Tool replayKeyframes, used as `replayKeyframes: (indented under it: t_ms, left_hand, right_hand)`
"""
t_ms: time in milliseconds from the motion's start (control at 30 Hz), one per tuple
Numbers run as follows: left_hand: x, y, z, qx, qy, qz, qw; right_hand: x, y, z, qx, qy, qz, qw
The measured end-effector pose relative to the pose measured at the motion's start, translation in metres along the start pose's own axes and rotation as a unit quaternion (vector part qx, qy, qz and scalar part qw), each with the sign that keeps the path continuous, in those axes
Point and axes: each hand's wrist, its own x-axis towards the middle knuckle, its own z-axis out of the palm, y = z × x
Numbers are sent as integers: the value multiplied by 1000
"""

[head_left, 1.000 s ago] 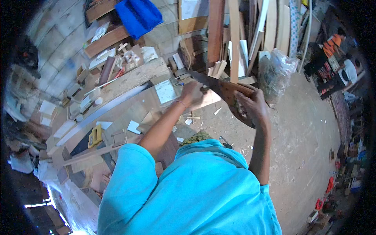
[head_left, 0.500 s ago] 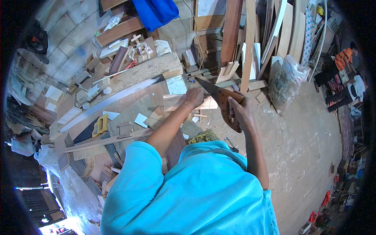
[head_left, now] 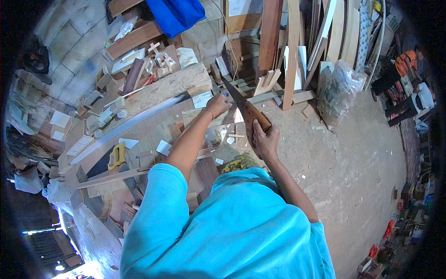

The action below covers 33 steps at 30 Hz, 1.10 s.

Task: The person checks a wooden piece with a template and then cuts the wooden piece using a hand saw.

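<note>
My right hand [head_left: 265, 139] grips the brown wooden handle of a handsaw [head_left: 238, 98], whose dark tapering blade points away from me, up and left. My left hand [head_left: 217, 104] is closed just left of the blade, over a pale wooden board [head_left: 193, 116] on the cluttered bench; a small object by its fingertips is too small to make out, and where the saw teeth meet the wood cannot be told. A second saw [head_left: 116, 156] with a yellow handle lies among offcuts at lower left.
Planks [head_left: 291, 69] lean upright behind, beside a bulky plastic-wrapped bundle [head_left: 339, 93]. Wood pieces cover the bench [head_left: 172, 76] along the left, with a blue cloth [head_left: 174, 16] above. Two people [head_left: 406, 86] are at the far right edge.
My right hand and the saw have moved leftward and the blade has swung steeper. My left hand has shifted slightly up and left, showing more floor below it.
</note>
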Motion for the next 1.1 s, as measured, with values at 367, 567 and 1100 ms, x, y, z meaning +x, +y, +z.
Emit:
replayKeyframes:
  t_ms: [367, 567, 1100]
  left_hand:
    - [20, -20, 12, -38, -7, -3, 999]
    - [24, -28, 14, -44, -19, 0, 999]
    - [-16, 9, 8, 186, 144, 160, 959]
  right_hand:
    - [-7, 24, 19, 21, 28, -69, 997]
    - [-5, 30, 20, 117, 7, 9, 993]
    - [21, -8, -8, 142, 1, 101, 985]
